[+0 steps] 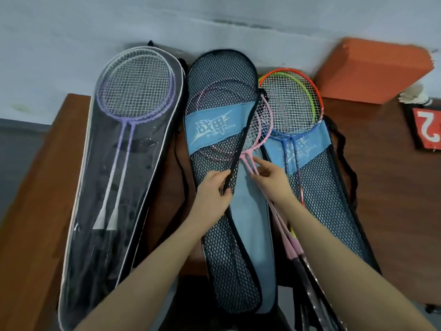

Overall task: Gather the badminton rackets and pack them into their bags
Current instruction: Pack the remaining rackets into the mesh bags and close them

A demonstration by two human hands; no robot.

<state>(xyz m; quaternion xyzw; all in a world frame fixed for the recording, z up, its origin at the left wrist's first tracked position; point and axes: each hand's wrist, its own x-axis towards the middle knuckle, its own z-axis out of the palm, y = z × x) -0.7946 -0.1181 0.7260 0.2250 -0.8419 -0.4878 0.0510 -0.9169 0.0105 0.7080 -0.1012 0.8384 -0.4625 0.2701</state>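
Three racket bags lie side by side on a brown table point(40, 187). The left clear-fronted bag point(148, 201) holds two purple rackets point(136, 91). In the middle, a black mesh bag point(222, 91) with a blue band is open along its right side. My left hand point(214, 189) pinches the bag's black edge trim and lifts it. Two pink rackets point(262, 130) lie half inside, heads under the mesh. My right hand point(272, 177) grips their pink shafts. On top of the right mesh bag point(334, 206) lie an orange, a green and blue rackets point(291, 96).
An orange block point(372, 68) stands against the pale wall at the back right. A red card with a white "2" point(427, 127) and white shuttlecocks point(415, 94) sit at the far right. Black straps trail beside the right bag.
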